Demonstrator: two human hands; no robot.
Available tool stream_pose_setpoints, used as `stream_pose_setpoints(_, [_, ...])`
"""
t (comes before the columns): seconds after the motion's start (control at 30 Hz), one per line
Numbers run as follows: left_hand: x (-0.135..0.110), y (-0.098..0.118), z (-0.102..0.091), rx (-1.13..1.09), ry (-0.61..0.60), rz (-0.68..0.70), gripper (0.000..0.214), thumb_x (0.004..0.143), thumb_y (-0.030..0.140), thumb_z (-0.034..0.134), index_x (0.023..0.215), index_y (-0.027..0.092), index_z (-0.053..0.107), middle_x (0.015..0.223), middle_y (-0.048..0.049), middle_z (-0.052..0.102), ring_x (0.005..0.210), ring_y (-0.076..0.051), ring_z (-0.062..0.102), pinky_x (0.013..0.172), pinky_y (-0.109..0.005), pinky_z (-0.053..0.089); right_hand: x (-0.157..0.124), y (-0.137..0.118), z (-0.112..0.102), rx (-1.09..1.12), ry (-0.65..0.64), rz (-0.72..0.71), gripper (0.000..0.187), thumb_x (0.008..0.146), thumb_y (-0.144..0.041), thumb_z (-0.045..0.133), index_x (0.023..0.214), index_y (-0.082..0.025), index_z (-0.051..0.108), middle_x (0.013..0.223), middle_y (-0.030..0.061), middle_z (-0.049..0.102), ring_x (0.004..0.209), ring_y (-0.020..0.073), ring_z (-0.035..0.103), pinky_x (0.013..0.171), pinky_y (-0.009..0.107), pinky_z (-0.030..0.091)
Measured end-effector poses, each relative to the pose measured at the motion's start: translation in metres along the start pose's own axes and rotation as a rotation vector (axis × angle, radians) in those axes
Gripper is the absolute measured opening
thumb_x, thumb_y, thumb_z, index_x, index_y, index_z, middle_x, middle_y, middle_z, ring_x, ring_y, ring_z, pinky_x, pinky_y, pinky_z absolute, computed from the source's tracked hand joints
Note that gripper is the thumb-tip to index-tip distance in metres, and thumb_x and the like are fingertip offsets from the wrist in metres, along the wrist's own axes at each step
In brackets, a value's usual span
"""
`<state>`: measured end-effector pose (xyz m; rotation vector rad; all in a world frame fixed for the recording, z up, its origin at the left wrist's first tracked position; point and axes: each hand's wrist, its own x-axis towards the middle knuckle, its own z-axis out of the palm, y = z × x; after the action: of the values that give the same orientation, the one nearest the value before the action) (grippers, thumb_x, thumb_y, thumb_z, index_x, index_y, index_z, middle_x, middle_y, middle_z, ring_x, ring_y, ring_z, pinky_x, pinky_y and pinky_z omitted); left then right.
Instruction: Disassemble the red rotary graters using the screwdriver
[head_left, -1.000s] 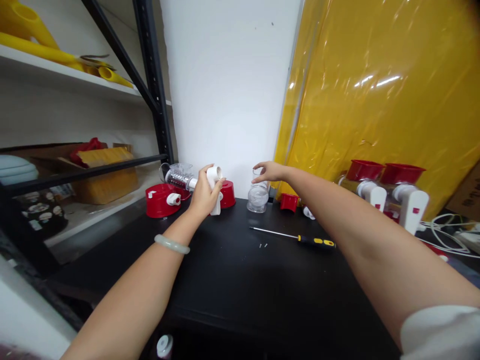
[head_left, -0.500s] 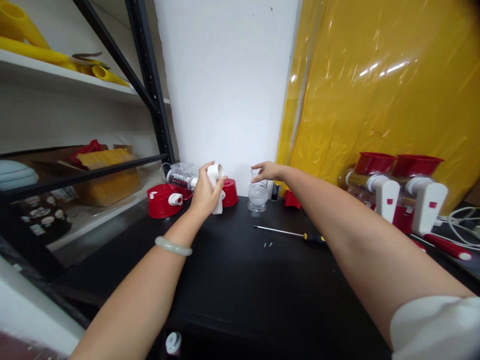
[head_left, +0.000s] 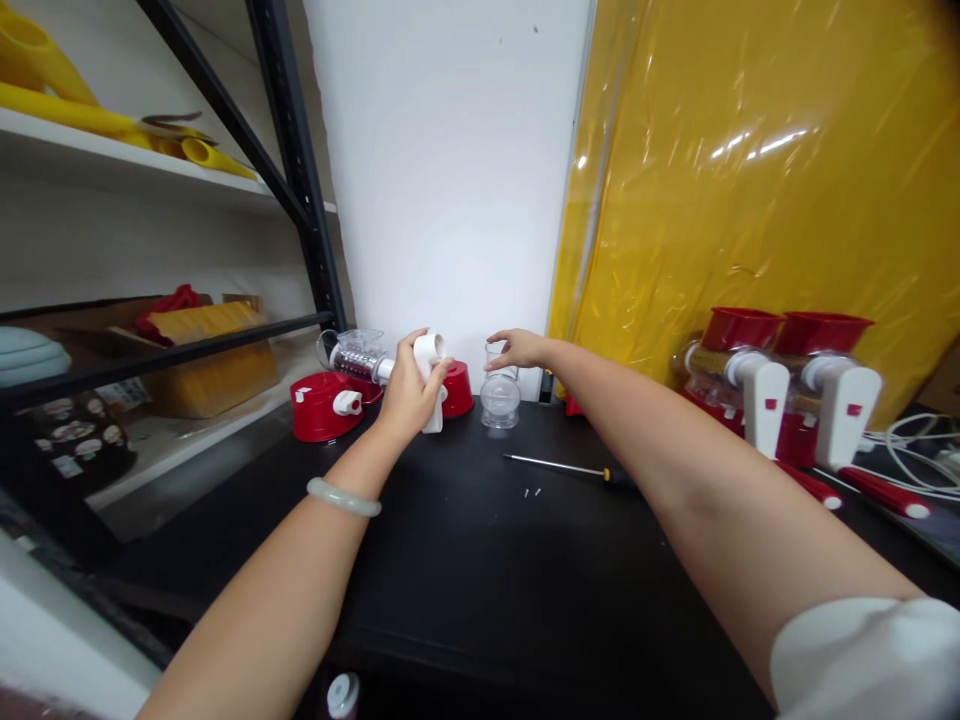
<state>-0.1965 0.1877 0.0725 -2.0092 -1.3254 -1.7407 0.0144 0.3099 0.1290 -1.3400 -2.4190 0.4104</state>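
Note:
My left hand (head_left: 412, 388) is closed around a white plastic part with a round hollow end (head_left: 431, 347). Thumb and fingers of my right hand (head_left: 517, 350) close on the upper rim of a clear plastic grater housing (head_left: 500, 400), which stands upright at the back of the black table. Behind my left hand is a red round base (head_left: 456, 388). Further left are another red base with a white knob (head_left: 325, 408) and a clear housing holding a metal drum (head_left: 361, 352).
A screwdriver (head_left: 555, 464) and two small screws (head_left: 532, 492) lie mid-table. Two rotary graters with white cranks (head_left: 765, 400) stand at right, near white cables (head_left: 911, 455). Shelving with a black metal post (head_left: 300, 180) borders the left; a yellow plastic curtain (head_left: 750, 200) hangs behind.
My right hand and the clear housing have shifted a little left, toward my left hand. The left hand keeps its hold on the white part. The view has moved slightly.

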Motion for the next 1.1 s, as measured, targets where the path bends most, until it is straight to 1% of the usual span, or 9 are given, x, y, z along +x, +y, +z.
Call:
stream_pose_setpoints(0.47, [0.000, 0.004, -0.002, -0.006, 0.007, 0.002, 0.050, 0.088, 0.034, 0.060, 0.131, 0.018, 0.041, 0.133, -0.0177, 0.055, 0.122, -0.030, 0.057, 0.103, -0.048, 0.044, 0.000, -0.010, 0.011, -0.013, 0.049, -0.045, 0.094, 0.067, -0.061, 0.080, 0.143, -0.015, 0.049, 0.134, 0.0188, 0.061, 0.117, 0.0298, 0.062, 0.104, 0.038, 0.043])
stream_pose_setpoints(0.57, [0.001, 0.002, -0.001, -0.003, -0.003, -0.002, 0.050, 0.088, 0.035, 0.061, 0.131, 0.018, 0.041, 0.133, -0.0179, 0.056, 0.120, -0.030, 0.058, 0.102, -0.047, 0.045, -0.004, -0.012, 0.008, 0.013, 0.111, -0.070, 0.092, 0.067, -0.060, 0.081, 0.141, -0.014, 0.050, 0.134, 0.0202, 0.059, 0.120, 0.0313, 0.059, 0.104, 0.040, 0.043])
stream_pose_setpoints(0.63, [0.001, 0.002, -0.002, -0.003, 0.014, -0.001, 0.052, 0.087, 0.038, 0.061, 0.131, 0.017, 0.042, 0.133, -0.0188, 0.055, 0.122, -0.030, 0.057, 0.103, -0.048, 0.045, -0.012, -0.017, 0.003, 0.026, 0.194, -0.098, 0.084, 0.071, -0.056, 0.079, 0.139, -0.014, 0.052, 0.136, 0.0213, 0.056, 0.123, 0.0333, 0.056, 0.106, 0.045, 0.041])
stream_pose_setpoints(0.73, [-0.001, 0.009, -0.004, -0.095, 0.076, -0.015, 0.057, 0.088, 0.050, 0.058, 0.130, 0.016, 0.043, 0.128, -0.0185, 0.058, 0.116, -0.030, 0.060, 0.100, -0.048, 0.047, -0.037, -0.028, -0.005, 0.038, 0.372, -0.198, 0.064, 0.086, -0.046, 0.068, 0.139, -0.016, 0.048, 0.137, 0.0198, 0.052, 0.129, 0.0314, 0.049, 0.109, 0.049, 0.037])
stream_pose_setpoints(0.8, [-0.004, 0.022, -0.004, -0.303, 0.043, -0.095, 0.057, 0.091, 0.059, 0.048, 0.133, 0.020, 0.043, 0.104, -0.0115, 0.067, 0.089, -0.024, 0.068, 0.082, -0.042, 0.055, -0.063, -0.036, -0.007, 0.047, 0.484, -0.303, 0.054, 0.094, -0.038, 0.058, 0.142, -0.020, 0.042, 0.136, 0.0163, 0.051, 0.127, 0.0259, 0.049, 0.106, 0.045, 0.041])
stream_pose_setpoints(0.87, [-0.009, 0.038, -0.002, -0.562, -0.061, -0.224, 0.062, 0.093, 0.067, 0.032, 0.137, 0.023, 0.039, 0.073, -0.0026, 0.065, 0.058, -0.019, 0.063, 0.058, -0.035, 0.054, -0.092, -0.041, -0.005, 0.138, 0.623, -0.504, 0.047, 0.094, -0.032, 0.055, 0.139, -0.021, 0.042, 0.121, 0.0125, 0.058, 0.114, 0.0228, 0.057, 0.098, 0.043, 0.048])
stream_pose_setpoints(0.93, [-0.016, 0.055, 0.001, -0.759, -0.137, -0.340, 0.068, 0.089, 0.075, 0.028, 0.132, 0.024, 0.043, 0.062, -0.0001, 0.062, 0.048, -0.019, 0.059, 0.048, -0.032, 0.050, -0.120, -0.044, 0.000, 0.196, 0.670, -0.648, 0.038, 0.094, -0.029, 0.054, 0.131, -0.024, 0.047, 0.105, 0.0076, 0.062, 0.100, 0.0208, 0.062, 0.090, 0.041, 0.051])
stream_pose_setpoints(1.03, [-0.027, 0.073, 0.008, -0.857, -0.268, -0.397, 0.063, 0.087, 0.075, 0.035, 0.122, 0.023, 0.050, 0.059, -0.0011, 0.064, 0.047, -0.018, 0.058, 0.046, -0.030, 0.048, -0.153, -0.045, 0.006, 0.144, 0.667, -0.707, 0.023, 0.093, -0.026, 0.055, 0.116, -0.026, 0.054, 0.096, 0.0057, 0.064, 0.090, 0.0210, 0.062, 0.082, 0.039, 0.052])
stream_pose_setpoints(1.1, [-0.033, 0.077, 0.012, -0.868, -0.347, -0.411, 0.061, 0.089, 0.073, 0.035, 0.122, 0.024, 0.049, 0.059, -0.0013, 0.064, 0.047, -0.018, 0.059, 0.047, -0.030, 0.049, -0.167, -0.045, 0.007, 0.134, 0.634, -0.720, 0.016, 0.093, -0.025, 0.055, 0.109, -0.027, 0.056, 0.093, 0.0051, 0.063, 0.087, 0.0211, 0.061, 0.078, 0.038, 0.052])
